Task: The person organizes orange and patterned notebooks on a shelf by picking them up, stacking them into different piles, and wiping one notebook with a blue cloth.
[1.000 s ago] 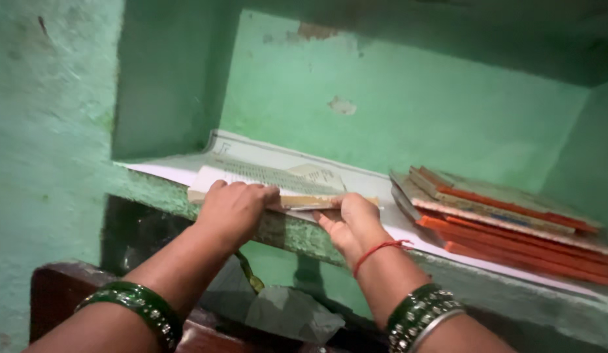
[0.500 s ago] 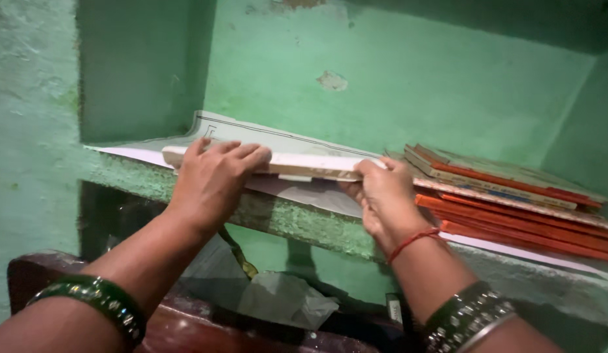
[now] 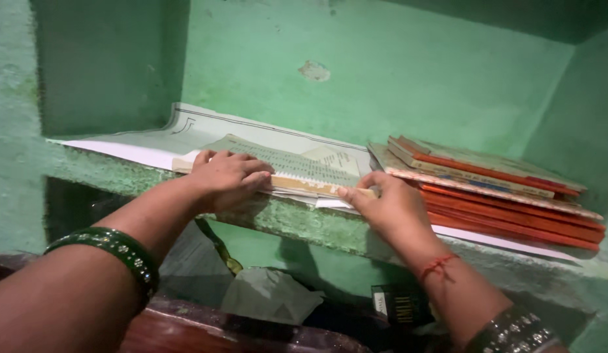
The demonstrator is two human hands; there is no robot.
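Observation:
A thin, worn book (image 3: 297, 168) with a pale printed cover lies flat on the paper-lined green shelf (image 3: 304, 225). My left hand (image 3: 229, 178) rests palm down on the book's left end, fingers spread over its near edge. Its right front corner is pinched by the fingertips of my right hand (image 3: 385, 206). Both wrists wear green bangles, and the right one also carries a red thread.
A stack of orange-edged books (image 3: 506, 196) lies on the shelf just right of my right hand. White lining paper (image 3: 140, 147) curls up against the green back wall. Below the shelf are crumpled grey plastic (image 3: 271, 294), a dark small box (image 3: 395, 307) and a dark wooden edge (image 3: 206, 333).
The book was lifted off the shelf with its edge toward me; now it lies flat again, closer to the orange stack. Both hands moved down with it.

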